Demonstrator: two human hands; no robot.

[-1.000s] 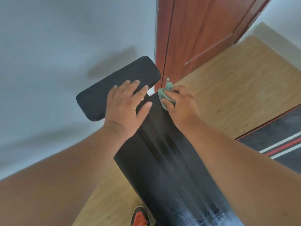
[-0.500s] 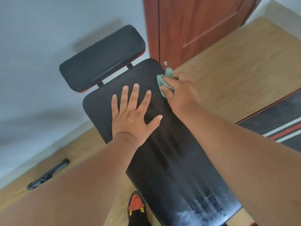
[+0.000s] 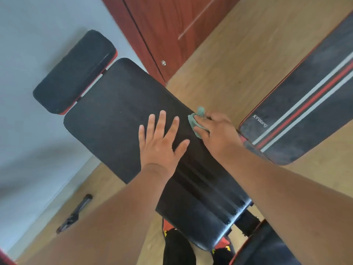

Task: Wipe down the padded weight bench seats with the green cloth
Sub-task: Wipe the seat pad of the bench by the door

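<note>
- The green cloth (image 3: 196,121) is bunched under your right hand (image 3: 219,134), on the right edge of the long black bench pad (image 3: 118,119) — a tuft of it sticks out past your fingertips.
- Your right fingers (image 3: 205,131) are curled over the cloth, grasping it and pressing it against the padded surface.
- Your left hand (image 3: 160,144) lies flat on the same pad, just left of the cloth; its fingers (image 3: 160,121) are released, straight and spread, holding nothing, with the thumb pointing toward the cloth.
- Beyond your left fingertips the pad runs on matte and dark; behind your wrists, toward your body, it shows pale, shiny lengthwise streaks.
- Past the far end of the pad, apart from it, sits a smaller black headrest pad (image 3: 74,71) with a red underside, close to the pale wall (image 3: 28,44).
- To the right of your right hand, a second bench pad (image 3: 305,104) with white and red stripes and the lettering "XYWang" lies over the wooden floor (image 3: 238,60).
- A red-brown wooden door (image 3: 172,25) stands beyond the cloth — on the floor far left of your left forearm lies a dark, blurred metal tool (image 3: 74,213).
- Below the pad's near end you can see red and black shoes (image 3: 170,228).
</note>
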